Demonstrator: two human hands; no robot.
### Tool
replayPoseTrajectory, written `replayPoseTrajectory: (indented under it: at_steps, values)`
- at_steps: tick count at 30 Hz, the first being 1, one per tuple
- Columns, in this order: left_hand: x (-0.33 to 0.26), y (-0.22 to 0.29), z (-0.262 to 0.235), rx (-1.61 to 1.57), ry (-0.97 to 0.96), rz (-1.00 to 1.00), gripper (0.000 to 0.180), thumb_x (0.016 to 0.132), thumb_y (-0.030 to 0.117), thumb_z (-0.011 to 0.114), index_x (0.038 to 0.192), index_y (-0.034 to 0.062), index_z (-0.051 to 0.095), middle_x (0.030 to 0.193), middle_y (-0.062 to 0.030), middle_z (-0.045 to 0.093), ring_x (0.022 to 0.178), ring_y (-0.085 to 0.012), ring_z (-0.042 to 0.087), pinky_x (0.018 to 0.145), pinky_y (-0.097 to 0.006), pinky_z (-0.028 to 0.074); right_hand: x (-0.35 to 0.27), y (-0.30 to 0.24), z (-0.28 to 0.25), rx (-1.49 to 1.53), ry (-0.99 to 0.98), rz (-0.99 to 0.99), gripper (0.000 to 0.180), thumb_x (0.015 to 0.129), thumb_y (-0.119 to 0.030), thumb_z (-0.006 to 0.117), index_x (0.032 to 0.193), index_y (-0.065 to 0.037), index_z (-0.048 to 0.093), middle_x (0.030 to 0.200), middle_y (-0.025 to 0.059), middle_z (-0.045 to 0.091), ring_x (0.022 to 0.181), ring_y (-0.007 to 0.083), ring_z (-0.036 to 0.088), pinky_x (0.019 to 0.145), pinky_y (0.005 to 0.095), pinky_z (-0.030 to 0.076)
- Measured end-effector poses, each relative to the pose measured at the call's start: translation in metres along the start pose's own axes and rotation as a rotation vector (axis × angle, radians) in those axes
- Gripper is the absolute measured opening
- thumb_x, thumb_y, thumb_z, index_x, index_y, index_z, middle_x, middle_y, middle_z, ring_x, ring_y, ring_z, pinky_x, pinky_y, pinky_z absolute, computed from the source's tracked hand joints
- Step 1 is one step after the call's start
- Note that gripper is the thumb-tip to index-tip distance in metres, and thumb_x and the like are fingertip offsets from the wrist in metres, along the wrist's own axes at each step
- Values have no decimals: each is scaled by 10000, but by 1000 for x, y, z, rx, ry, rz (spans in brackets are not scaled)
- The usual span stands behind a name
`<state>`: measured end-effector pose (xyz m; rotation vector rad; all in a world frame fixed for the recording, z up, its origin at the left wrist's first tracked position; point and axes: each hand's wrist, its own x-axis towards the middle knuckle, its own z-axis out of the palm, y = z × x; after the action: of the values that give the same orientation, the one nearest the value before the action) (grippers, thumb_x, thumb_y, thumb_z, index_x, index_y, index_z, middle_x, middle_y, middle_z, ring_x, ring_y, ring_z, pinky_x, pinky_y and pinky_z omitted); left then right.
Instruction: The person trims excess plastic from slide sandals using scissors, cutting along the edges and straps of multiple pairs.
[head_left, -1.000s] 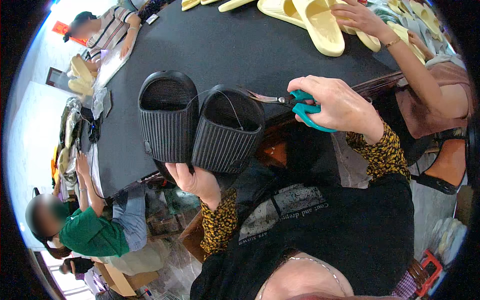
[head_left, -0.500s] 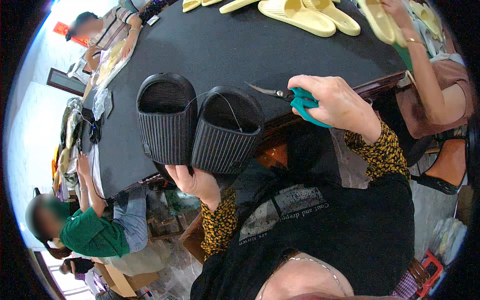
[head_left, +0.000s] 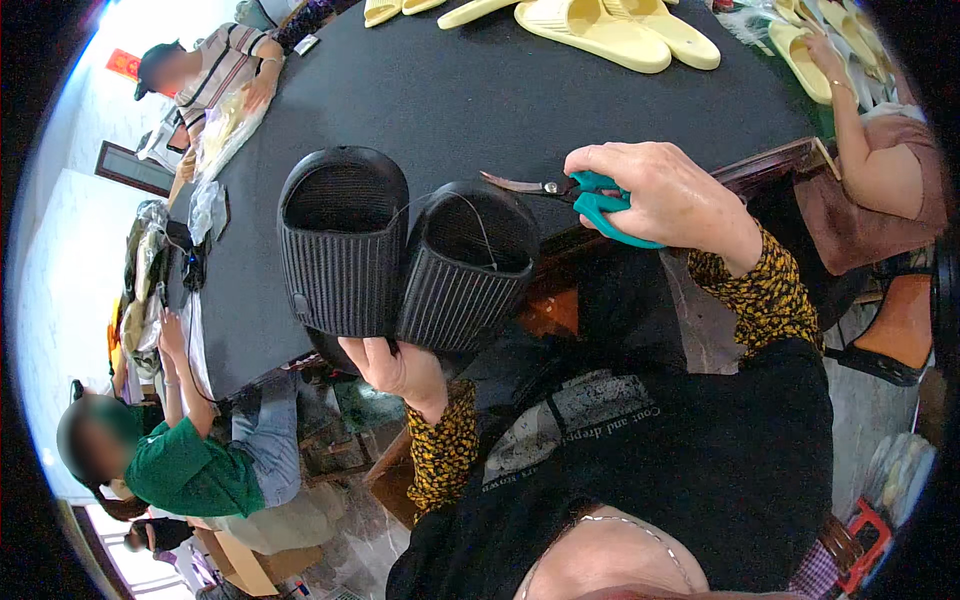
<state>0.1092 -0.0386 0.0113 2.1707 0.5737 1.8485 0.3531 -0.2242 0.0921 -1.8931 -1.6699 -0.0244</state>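
Note:
A pair of black ribbed slide sandals (head_left: 345,275) is held up at the table's near edge, with a thin clear loop of string or plastic running between the two. My left hand (head_left: 395,372) is closed on them from below; its fingertips are partly hidden behind the soles. In my right hand (head_left: 665,195) is a pair of scissors (head_left: 605,205) with teal handles, my fingers wrapped round the grips. Its curved blades point left toward the top of the right-hand sandal and sit just apart from it.
Cream slides (head_left: 590,35) lie along the far side of the dark table (head_left: 450,110). A co-worker at right (head_left: 865,160) handles another cream slide. Two people sit on the left, one in a striped shirt (head_left: 225,65) with plastic bags (head_left: 208,210) nearby, one in green (head_left: 190,465).
The sandals have shifted slightly right and tipped a little. The scissors have moved slightly left, nearer to them. The co-worker at right has lowered a cream slide.

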Motion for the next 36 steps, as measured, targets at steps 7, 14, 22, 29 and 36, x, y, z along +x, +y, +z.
replayPoseTrajectory:
  at_steps: [7,14,22,29,36]
  values:
    - [10,12,-5,37,-120,-102,398,737,-95,605,1135,-73,618,1210,-215,574,1077,-343,583,917,-359,456,-3,10,2,17,137,42,306,800,-235,695,1017,-54,578,793,194,638,771,391,630,660,466,489]
    - [60,10,-5,-84,-445,-296,171,787,-80,503,951,-107,544,866,-150,551,812,-229,565,744,-273,432,-24,40,4,68,111,244,388,774,-287,743,1027,-43,579,812,215,641,797,398,636,682,456,495]
    - [148,-36,84,-521,-640,-778,131,867,98,578,820,-9,639,699,19,536,637,-91,455,570,-272,356,-36,49,1,193,153,405,425,761,-219,768,1079,-7,582,776,177,636,705,277,649,662,344,493]
    - [151,-25,119,-555,-737,-802,411,877,155,642,1207,-71,550,1067,-82,617,925,-146,583,793,-279,483,-49,63,4,236,213,470,427,757,-157,781,1090,19,581,719,106,602,654,122,545,619,293,466]
    - [143,-118,96,-314,-601,-625,293,875,142,629,1117,-23,631,919,-27,654,809,-93,581,697,-226,450,-42,60,6,204,198,452,429,752,-162,784,1081,25,583,671,68,567,614,96,494,565,287,432]
